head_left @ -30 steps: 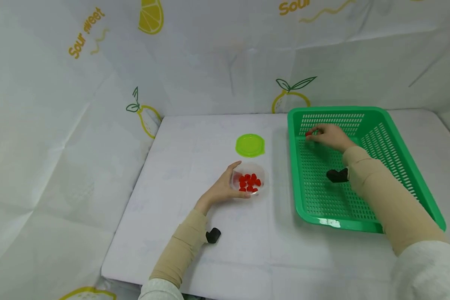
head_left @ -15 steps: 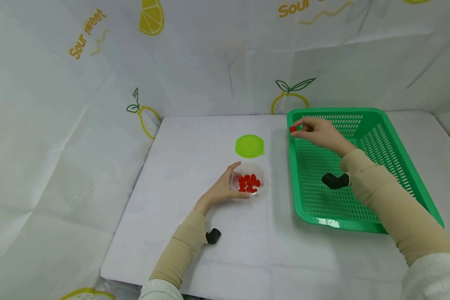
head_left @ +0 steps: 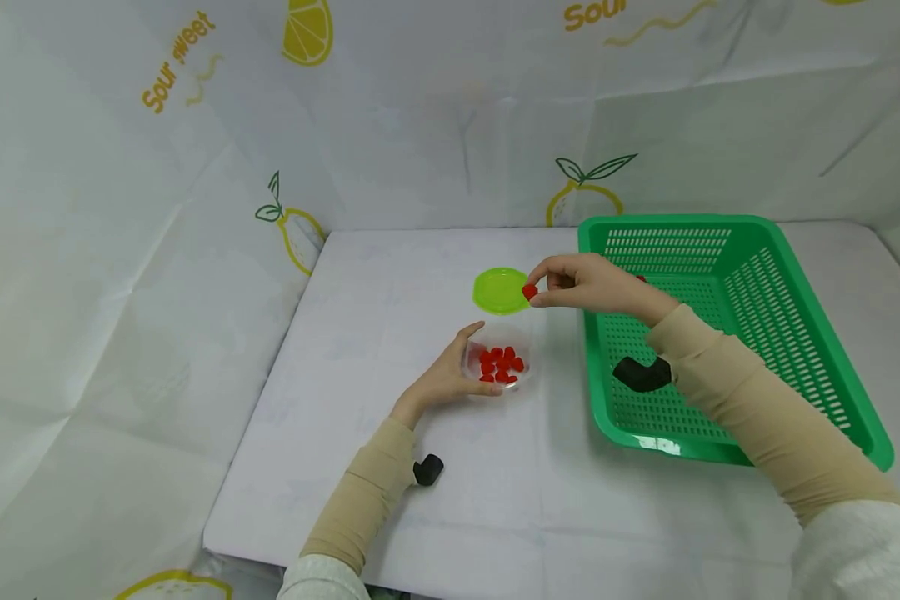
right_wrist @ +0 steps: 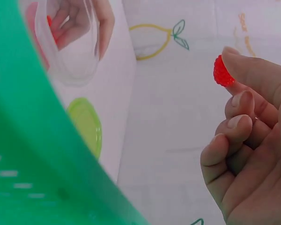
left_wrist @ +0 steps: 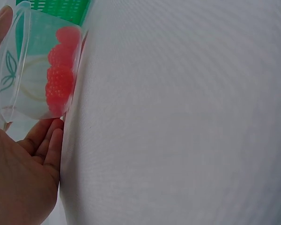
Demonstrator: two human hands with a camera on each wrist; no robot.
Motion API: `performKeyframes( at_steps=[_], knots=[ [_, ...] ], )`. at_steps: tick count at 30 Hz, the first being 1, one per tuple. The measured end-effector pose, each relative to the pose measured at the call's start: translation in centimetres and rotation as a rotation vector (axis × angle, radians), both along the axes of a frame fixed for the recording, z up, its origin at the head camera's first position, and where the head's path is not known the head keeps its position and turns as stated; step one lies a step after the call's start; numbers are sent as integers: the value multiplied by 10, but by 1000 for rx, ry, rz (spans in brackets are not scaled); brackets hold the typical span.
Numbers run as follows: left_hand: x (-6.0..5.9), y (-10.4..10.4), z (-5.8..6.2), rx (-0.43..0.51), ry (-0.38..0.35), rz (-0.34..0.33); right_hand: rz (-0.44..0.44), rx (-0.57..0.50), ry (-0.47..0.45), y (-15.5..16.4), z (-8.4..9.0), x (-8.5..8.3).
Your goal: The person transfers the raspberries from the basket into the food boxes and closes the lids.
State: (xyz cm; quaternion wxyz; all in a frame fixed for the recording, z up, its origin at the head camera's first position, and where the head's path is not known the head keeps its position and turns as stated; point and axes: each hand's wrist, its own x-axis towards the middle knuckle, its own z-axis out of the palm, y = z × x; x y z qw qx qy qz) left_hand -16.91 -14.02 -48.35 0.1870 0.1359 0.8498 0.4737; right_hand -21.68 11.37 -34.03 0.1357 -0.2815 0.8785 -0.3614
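One red berry (head_left: 529, 292) is pinched in the right hand (head_left: 588, 285), held above the table between the green lid (head_left: 498, 291) and the green basket (head_left: 810, 333). Just nearer, the left hand (head_left: 446, 379) cups a clear container (head_left: 498, 358) of red berries on the table (head_left: 360, 333)

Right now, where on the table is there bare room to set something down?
Bare table lies left of the green lid and clear cup, and along the near edge between the left sleeve and the green basket. It is crowded between lid, cup and basket, where the right hand holds a red berry.
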Motion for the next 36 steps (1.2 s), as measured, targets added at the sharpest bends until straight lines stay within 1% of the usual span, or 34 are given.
performKeyframes(
  at_steps=[8,15,21,26,31,36],
  knots=[
    [0,0,3,-3,-4,2,167,-15,-36,-19,-2,1],
    [0,0,3,15,-6,3,265,2,-80,-36,-2,2],
    [1,-1,2,36,-5,2,362,25,-154,-52,-11,-1],
    [1,-2,1,50,13,-11,380,54,-183,-61,-25,-5],
    [0,-2,1,58,16,-21,354,86,-215,-67,-38,-9],
    [0,-2,1,64,11,-24,331,115,-249,-69,-47,-10]
  ],
)
